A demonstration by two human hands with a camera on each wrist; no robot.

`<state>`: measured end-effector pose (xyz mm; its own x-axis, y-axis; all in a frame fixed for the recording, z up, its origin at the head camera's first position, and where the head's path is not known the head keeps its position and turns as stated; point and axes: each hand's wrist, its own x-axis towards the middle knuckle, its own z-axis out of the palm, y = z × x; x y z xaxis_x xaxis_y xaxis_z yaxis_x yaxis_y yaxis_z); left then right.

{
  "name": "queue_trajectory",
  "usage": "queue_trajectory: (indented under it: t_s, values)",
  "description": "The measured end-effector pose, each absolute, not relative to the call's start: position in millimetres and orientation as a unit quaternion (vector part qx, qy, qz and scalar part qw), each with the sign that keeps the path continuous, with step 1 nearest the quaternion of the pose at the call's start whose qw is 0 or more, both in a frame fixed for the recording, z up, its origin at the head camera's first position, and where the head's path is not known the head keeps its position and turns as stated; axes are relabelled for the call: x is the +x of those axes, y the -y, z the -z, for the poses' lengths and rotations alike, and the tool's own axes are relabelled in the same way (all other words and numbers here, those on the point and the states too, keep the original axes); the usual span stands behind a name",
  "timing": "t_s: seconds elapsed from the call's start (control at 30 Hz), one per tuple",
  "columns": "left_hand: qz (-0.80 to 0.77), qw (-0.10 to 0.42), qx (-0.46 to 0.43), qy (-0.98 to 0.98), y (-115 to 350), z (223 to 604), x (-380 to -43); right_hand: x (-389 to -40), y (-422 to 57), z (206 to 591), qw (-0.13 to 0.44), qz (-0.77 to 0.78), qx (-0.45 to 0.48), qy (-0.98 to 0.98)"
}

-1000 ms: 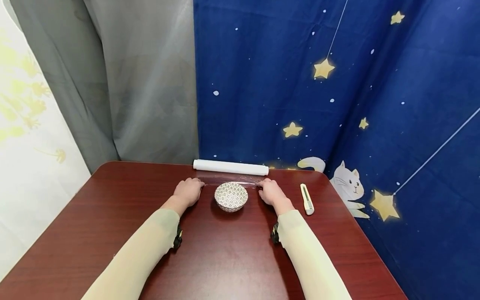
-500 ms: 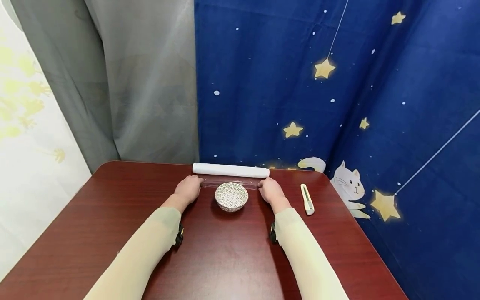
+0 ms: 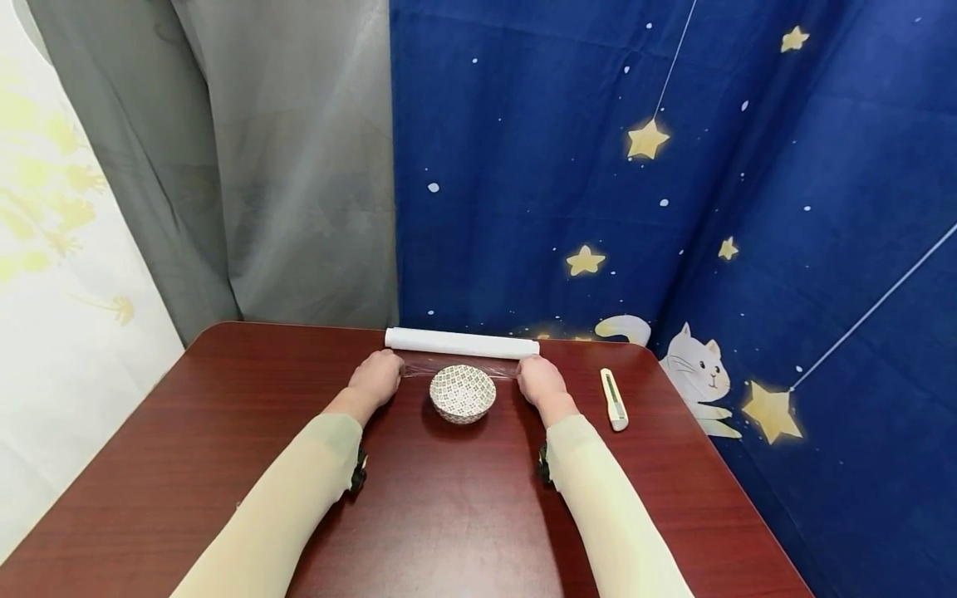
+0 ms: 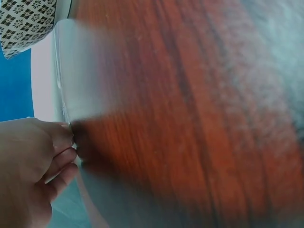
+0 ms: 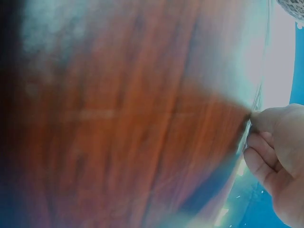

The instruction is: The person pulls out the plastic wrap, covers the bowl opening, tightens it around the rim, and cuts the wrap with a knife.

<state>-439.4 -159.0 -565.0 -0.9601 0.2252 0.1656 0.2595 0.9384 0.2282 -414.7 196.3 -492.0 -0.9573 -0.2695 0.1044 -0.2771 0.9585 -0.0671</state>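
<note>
Behind a small patterned bowl (image 3: 463, 394), a strip of clear plastic wrap (image 3: 499, 370) stretches between my two hands. My left hand (image 3: 376, 379) pinches its left end between thumb and fingers. At the other end, my right hand (image 3: 542, 383) pinches it the same way. Just beyond the strip lies the white roll of wrap (image 3: 462, 343), near the table's far edge. In the left wrist view the fingertips (image 4: 65, 137) meet at the film's thin edge. The right wrist view has the right fingertips (image 5: 257, 124) on that edge too.
A pale utility knife (image 3: 614, 399) lies to the right of my right hand on the dark red wooden table (image 3: 449, 515). Grey and blue curtains (image 3: 523, 166) hang right behind the far edge.
The roll has shifted slightly toward me, and the gap between it and my hands has narrowed. Both hands keep their pinch on the wrap; the bowl and the knife stay put.
</note>
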Motion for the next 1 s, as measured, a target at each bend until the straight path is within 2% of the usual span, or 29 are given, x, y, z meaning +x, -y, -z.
queue_trajectory:
  t_s: [0.13,0.27,0.43,0.53,0.63,0.73,0.83,1.0]
  values:
    - [0.137,0.074,-0.123,0.980,159,557,-432,-434,-204,509,0.042,-0.032,0.152,0.987]
    - [0.152,0.069,-0.133,0.977,157,535,-409,-447,-213,526,0.029,-0.053,0.149,0.987]
    - [0.210,0.043,-0.118,0.970,158,519,-398,-422,-208,502,-0.010,-0.159,0.099,0.982]
    - [0.253,0.027,-0.081,0.964,161,525,-409,-412,-204,490,-0.010,-0.219,0.081,0.972]
    - [0.282,-0.009,-0.051,0.958,159,521,-413,-422,-211,503,0.016,-0.224,0.091,0.970]
    - [0.339,-0.029,-0.042,0.939,151,504,-402,-435,-220,519,0.037,-0.222,0.100,0.969]
    - [0.404,-0.016,-0.041,0.914,144,485,-385,-430,-217,512,0.018,-0.283,0.077,0.956]
    - [0.520,0.004,-0.003,0.854,140,483,-379,-405,-201,486,-0.002,-0.432,-0.006,0.902]
